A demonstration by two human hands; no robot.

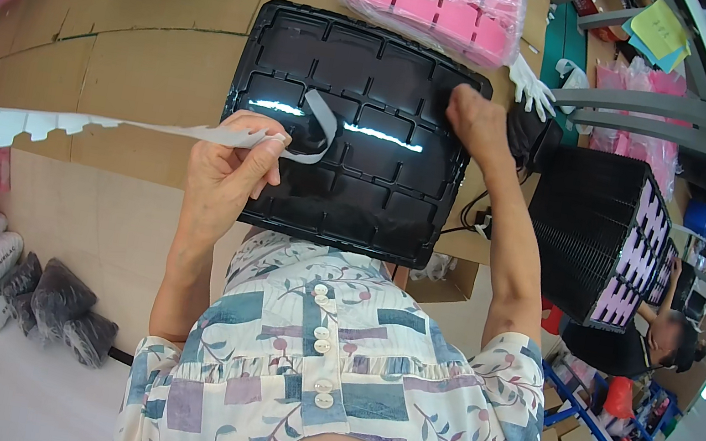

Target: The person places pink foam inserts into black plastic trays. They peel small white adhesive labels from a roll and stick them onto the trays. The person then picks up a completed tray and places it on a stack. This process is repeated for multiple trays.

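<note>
A black plastic tray (359, 183) with a grid of shallow compartments lies in front of me on the cardboard-covered table. My left hand (231, 162) is at its left edge, thumb and fingers pinching a long white paper strip (26, 126). The strip has a toothed edge and runs far out to the left; its short end curls above the tray. Over the tray's upper right corner is my right hand (478, 128), its fingers curled closed and pointing down. Whatever those fingertips may hold is hidden.
Pink trays in clear plastic (438, 3) sit behind the black tray. A white glove (531, 87) lies to their right. A stack of black trays (595, 236) with pale pink pieces stands at the right. Farther right is another person (628, 347). Dark bags (63, 299) rest on the left floor.
</note>
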